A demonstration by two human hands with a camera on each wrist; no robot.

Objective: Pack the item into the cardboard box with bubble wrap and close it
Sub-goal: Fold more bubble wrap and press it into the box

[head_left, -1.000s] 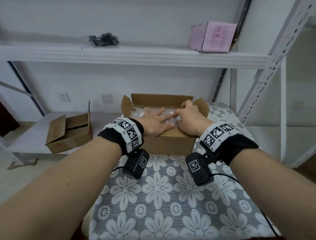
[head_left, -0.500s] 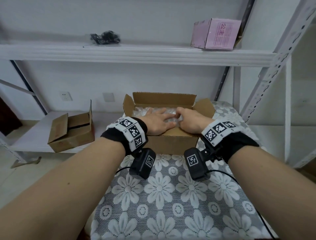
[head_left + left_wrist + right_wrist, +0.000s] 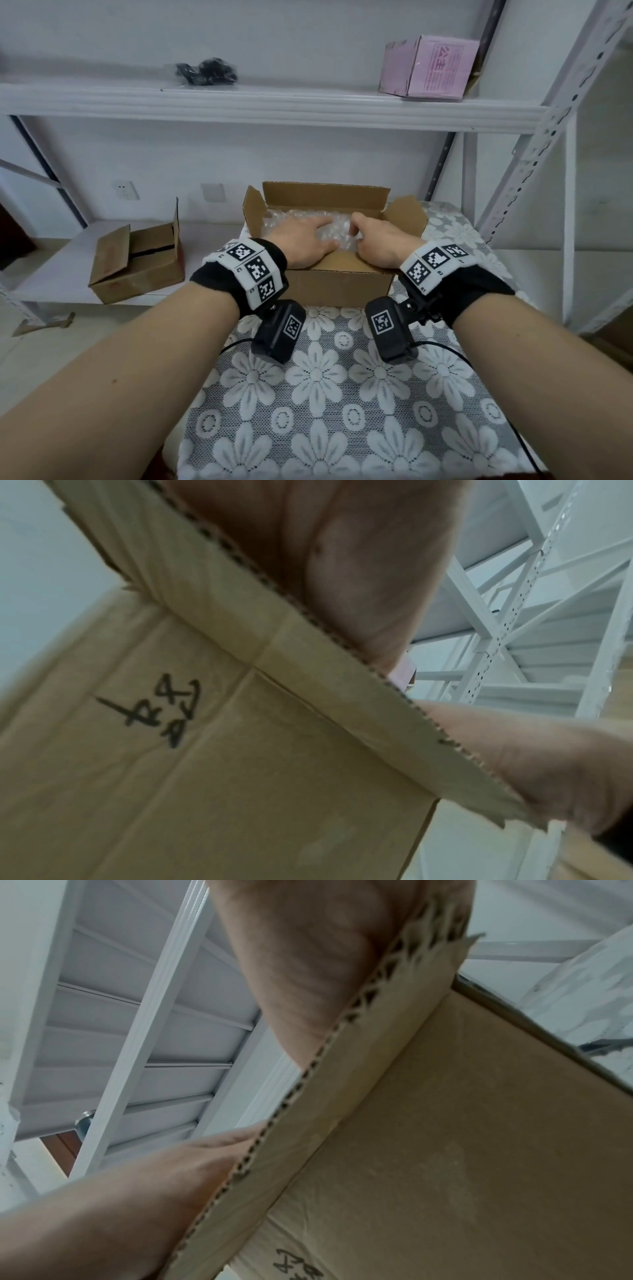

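Observation:
An open cardboard box (image 3: 342, 286) stands on the flowered table, its flaps up. Clear bubble wrap (image 3: 291, 217) fills it and hides the item. My left hand (image 3: 305, 236) lies inside the box with fingers spread flat on the wrap. Beside it, my right hand (image 3: 375, 236) has its fingers and thumb curled into the wrap. Both wrists rest over the near flap. In the left wrist view the left palm (image 3: 342, 561) sits above the box wall (image 3: 240, 777), which bears handwritten marks. The right wrist view shows the right palm (image 3: 308, 961) over the box wall (image 3: 479, 1137).
A second, smaller cardboard box (image 3: 137, 263) sits on the low shelf at left. On the upper shelf are a pink box (image 3: 428, 66) and a black bundle (image 3: 205, 72). A white shelf upright (image 3: 548, 144) rises at right. The lace tablecloth (image 3: 342, 411) lies bare in front.
My right hand's fingers, stretched toward the left hand before, have curled and drawn back a little. The left hand stays flat on the wrap.

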